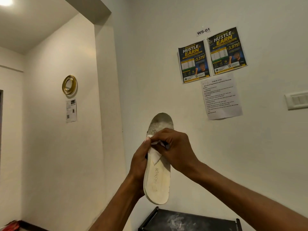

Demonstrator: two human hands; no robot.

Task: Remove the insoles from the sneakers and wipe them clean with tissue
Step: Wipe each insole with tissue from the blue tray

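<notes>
- Pale cream wall [150, 72] is filling most of the view, turning a corner into a passage at left
- Ceiling light [5, 0] is glowing at top left, cut by the frame edge
- Dark shelf top [188, 220] is showing at the bottom, dusty with whitish smears, only its upper surface in frame
- Gold ring ornament [69, 85] is hanging on the left wall with a small paper [71, 110] just below it
- Two "HUSTLE EARN" posters [194, 61] are hanging side by side under a WS-01 label [203, 31], and a printed task sheet [221, 97] is hanging beneath them
- Switch plate [297, 100] is being cut off at the right edge
- Insole [158, 180] is being held upright in the air above the shelf top, heel down, "FASHION" print facing the camera, toe end looking grey and dirty
- Left hand [140, 160] is gripping the insole's left edge, thumb in front, fingers wrapping behind and hidden
- Right hand [175, 147] is curling its fingers round a white tissue [154, 152], pressing it on the insole's middle
- Tissue is mostly being covered by the right hand's fingers, with only a crumpled bit and a flap showing
- Red thing [11, 225] is lying on the floor at bottom left, too cut off to identify
- Fine text on the task sheet and the small paper is too small to read
</notes>
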